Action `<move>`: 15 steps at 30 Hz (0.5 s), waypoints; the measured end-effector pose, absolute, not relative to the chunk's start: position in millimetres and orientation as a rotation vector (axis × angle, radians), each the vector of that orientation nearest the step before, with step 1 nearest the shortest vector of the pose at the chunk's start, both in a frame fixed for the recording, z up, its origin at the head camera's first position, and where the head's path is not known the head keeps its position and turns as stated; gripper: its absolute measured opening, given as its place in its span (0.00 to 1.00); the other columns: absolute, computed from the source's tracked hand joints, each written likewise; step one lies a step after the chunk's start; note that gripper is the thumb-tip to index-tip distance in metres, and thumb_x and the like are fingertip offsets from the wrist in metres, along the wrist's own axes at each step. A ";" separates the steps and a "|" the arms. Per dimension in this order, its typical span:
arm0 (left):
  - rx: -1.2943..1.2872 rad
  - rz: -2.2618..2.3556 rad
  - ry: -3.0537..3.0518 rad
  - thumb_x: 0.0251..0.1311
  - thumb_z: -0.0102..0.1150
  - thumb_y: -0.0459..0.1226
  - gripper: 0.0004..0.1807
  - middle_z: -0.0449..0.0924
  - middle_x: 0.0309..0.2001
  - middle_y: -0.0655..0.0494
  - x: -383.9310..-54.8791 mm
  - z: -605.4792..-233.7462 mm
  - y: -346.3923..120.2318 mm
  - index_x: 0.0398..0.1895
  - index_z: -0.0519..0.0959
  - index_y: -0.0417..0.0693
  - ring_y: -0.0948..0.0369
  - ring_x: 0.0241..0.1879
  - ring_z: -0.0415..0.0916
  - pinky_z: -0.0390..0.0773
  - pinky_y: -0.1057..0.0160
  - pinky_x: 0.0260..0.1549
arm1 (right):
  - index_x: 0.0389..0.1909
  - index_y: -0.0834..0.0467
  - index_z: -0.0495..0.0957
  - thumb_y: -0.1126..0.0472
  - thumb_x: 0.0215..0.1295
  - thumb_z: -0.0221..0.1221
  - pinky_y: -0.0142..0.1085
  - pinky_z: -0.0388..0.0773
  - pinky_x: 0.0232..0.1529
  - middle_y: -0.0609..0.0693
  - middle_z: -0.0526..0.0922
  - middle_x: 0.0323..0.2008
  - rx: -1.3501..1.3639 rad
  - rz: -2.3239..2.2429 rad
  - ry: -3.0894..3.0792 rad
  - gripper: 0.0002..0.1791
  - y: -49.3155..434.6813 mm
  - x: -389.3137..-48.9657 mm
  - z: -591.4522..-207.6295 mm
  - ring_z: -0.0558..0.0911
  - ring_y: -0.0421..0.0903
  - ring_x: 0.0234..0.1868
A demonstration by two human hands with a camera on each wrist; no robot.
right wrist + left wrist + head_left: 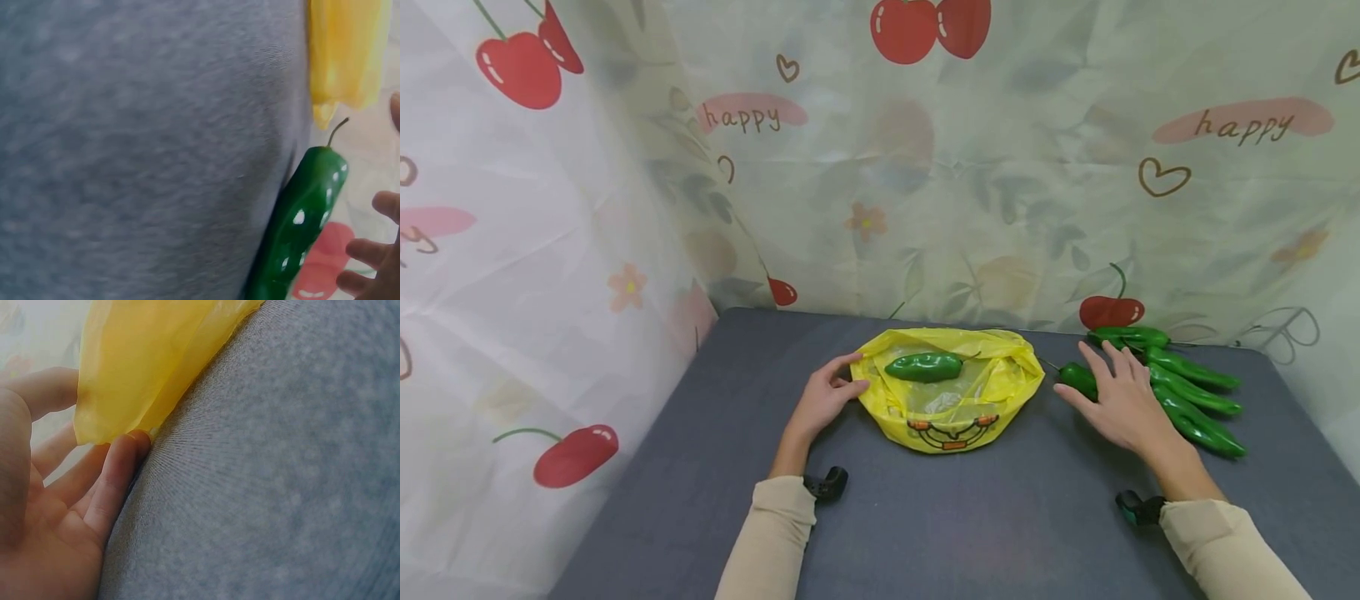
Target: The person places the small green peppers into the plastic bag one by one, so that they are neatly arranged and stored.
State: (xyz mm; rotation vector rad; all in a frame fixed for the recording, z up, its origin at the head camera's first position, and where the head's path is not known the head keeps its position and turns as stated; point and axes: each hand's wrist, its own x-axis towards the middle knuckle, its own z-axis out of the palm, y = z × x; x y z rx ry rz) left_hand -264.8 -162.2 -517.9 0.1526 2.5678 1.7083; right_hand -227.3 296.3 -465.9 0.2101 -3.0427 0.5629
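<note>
A yellow plastic bag (955, 433) with a printed design on its front lies on the table, its mouth spread wide. Inside that opening rests one green pepper (925, 367). My left hand (825, 400) holds the bag's left edge; in the left wrist view, fingers (119, 469) lie on both sides of the yellow film. Over on the right, my right hand (1120, 400) is spread above a green pepper (300, 212) whose stem points at the bag. No grip on it shows; in the right wrist view the fingers are apart from it.
Several more green peppers (1198, 421) lie fanned out right of my right hand, one near the table's back edge. The dark grey table (970, 525) meets a printed cloth backdrop (955, 208) behind and at the left.
</note>
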 end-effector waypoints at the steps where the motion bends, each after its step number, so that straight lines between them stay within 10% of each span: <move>1: 0.155 1.710 2.569 0.64 0.68 0.48 0.29 0.74 0.70 0.54 -264.6 -517.8 -162.2 0.69 0.75 0.63 0.59 0.40 0.79 0.74 0.62 0.40 | 0.83 0.55 0.44 0.29 0.71 0.51 0.75 0.39 0.69 0.74 0.42 0.79 0.213 0.569 -3.040 0.53 297.5 -226.7 -467.4 0.40 0.79 0.77; 15: 0.123 1.700 2.573 0.64 0.68 0.48 0.29 0.76 0.67 0.55 -264.8 -516.4 -160.8 0.68 0.75 0.65 0.59 0.40 0.79 0.75 0.62 0.39 | 0.81 0.63 0.48 0.38 0.67 0.64 0.75 0.49 0.66 0.78 0.54 0.73 0.241 0.701 -2.997 0.55 313.9 -231.1 -474.2 0.52 0.80 0.72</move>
